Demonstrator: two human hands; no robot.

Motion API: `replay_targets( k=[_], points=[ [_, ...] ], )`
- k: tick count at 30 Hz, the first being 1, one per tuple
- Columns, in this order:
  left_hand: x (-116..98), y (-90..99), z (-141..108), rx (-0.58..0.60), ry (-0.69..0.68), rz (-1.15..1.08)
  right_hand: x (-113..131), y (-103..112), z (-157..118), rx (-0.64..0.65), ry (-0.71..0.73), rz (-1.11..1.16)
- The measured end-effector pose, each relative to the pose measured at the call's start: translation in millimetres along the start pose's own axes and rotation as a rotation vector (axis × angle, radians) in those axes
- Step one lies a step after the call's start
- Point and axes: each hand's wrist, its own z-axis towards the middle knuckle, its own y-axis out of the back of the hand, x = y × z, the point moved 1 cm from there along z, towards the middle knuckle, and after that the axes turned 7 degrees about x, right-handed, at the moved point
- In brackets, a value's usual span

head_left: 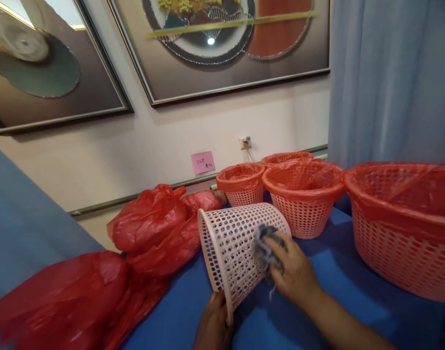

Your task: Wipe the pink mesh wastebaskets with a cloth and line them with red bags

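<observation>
Lying tilted on its side, the white basket (240, 238) sits over the middle of the blue table (273, 325), toward the near edge, its round mouth facing the left edge. It looks like thin moulded plastic, so I judge it light and fairly stiff, with walls that may flex a little if pressed hard. Smooth plastic could slip or roll; the thick rim (226, 291) seems the best hold, with the narrower base as a second. Rows of small holes cover the tapering side, and blue shows through the lattice.

At the lower part of the rim, the left hand (215, 318) grasps the lip, fingers curled over it. Near the base end, the right hand (293, 267) holds a bunched grey cloth (262, 250) against the outer wall, fingers bent over the fabric; the cloth looks soft.

Just beyond the base stands a lined basket (304, 209) draped with red film, with a smaller basket (244, 195) near the table's far edge and a large basket (393, 257) by the right edge. Crumpled red bags (145, 223) heap along the left side.
</observation>
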Motion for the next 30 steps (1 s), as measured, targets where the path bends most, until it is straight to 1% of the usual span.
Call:
replay_targets(
  k=[2, 3, 4, 5, 7, 9, 11, 13, 14, 16, 17, 20, 21, 22, 23, 24, 25, 28, 29, 30],
  points=[
    [1, -1.5, -1, 0.054, 0.043, 0.046, -29, 5, 9, -0.017, -0.195, -0.059],
    [0, -2.0, -1, 0.079, 0.064, 0.060, -38, 8, 10, -0.014, -0.253, -0.067],
    [-3, -1.7, -2, 0.086, 0.081, 0.061, -42, 10, 10, -0.006, -0.279, -0.064],
    [-7, -0.3, -1, 0.082, 0.093, 0.051, -42, 12, 8, 0.009, -0.271, -0.052],
    [-21, 7.5, 1, 0.014, 0.106, 0.001, -32, 14, -1, 0.046, -0.221, -0.016],
    [-39, 20.8, 7, -0.089, 0.110, -0.090, -19, 12, -12, 0.082, -0.179, 0.022],
    [-58, 35.3, 17, -0.160, 0.107, -0.192, -8, 8, -20, 0.112, -0.163, 0.050],
    [-73, 45.8, 26, -0.229, 0.135, -0.212, 1, 7, -23, 0.121, -0.156, 0.067],
    [-77, 48.1, 30, -0.260, 0.149, -0.193, 5, 7, -23, 0.116, -0.149, 0.076],
    [-83, 46.0, 33, -0.292, 0.139, -0.138, 18, 8, -22, 0.085, -0.105, 0.107],
    [-84, 42.2, 33, -0.285, 0.104, -0.121, 27, 9, -22, 0.066, -0.053, 0.128],
    [-83, 28.4, 25, -0.218, -0.044, -0.126, 55, 10, -23, -0.007, 0.197, 0.146],
    [-82, 25.0, 21, -0.196, -0.084, -0.130, 61, 10, -24, -0.025, 0.273, 0.135],
    [-80, 22.7, 16, -0.175, -0.103, -0.127, 62, 9, -24, -0.032, 0.315, 0.119],
    [-77, 21.4, 11, -0.162, -0.102, -0.111, 57, 8, -24, -0.032, 0.311, 0.100],
    [-74, 20.7, 7, -0.153, -0.083, -0.085, 46, 7, -23, -0.028, 0.261, 0.078],
    [-71, 20.1, 3, -0.143, -0.059, -0.049, 30, 7, -21, -0.027, 0.169, 0.054],
    [-58, 14.3, -8, -0.117, -0.003, 0.081, -33, 10, -9, -0.049, -0.223, -0.020],
    [-53, 10.4, -11, -0.115, -0.011, 0.125, -51, 12, -5, -0.038, -0.335, -0.028],
    [-48, 5.9, -13, -0.115, -0.028, 0.169, -64, 13, -2, -0.029, -0.416, -0.031]
  ],
)
